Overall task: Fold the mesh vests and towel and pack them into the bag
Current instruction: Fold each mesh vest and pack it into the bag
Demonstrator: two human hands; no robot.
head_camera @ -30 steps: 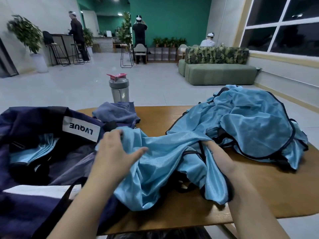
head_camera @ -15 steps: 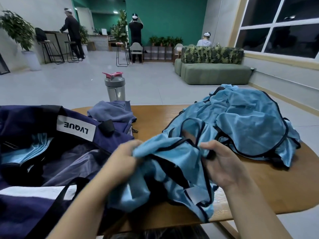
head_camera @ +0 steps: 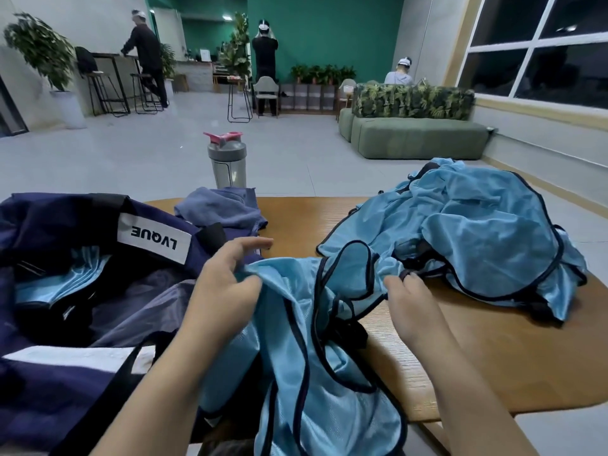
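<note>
Head view: the left hand (head_camera: 227, 284) pinches the top edge of a light blue mesh vest (head_camera: 296, 340) between thumb and curled fingers, its index finger stretched out past the cloth. The right hand (head_camera: 411, 307) grips the same vest at a black-trimmed strap, fingers curled round the fabric. Between the two hands the vest sags, and below them it hangs over the near edge of the wooden table (head_camera: 493, 357).

Left of the left hand lies the open navy duffel bag (head_camera: 65, 291), with a white label (head_camera: 154, 238) reading "LVQUE", seen upside down. Light blue fabric shows inside the bag. Beyond the left hand, just past the bag's rim, a crumpled blue-grey towel (head_camera: 220, 209) rests on the table. Beyond and right of the right hand a heap of more blue mesh vests (head_camera: 477, 232) covers the tabletop. A grey shaker bottle with a pink lid (head_camera: 227, 159) stands behind the towel.
</note>
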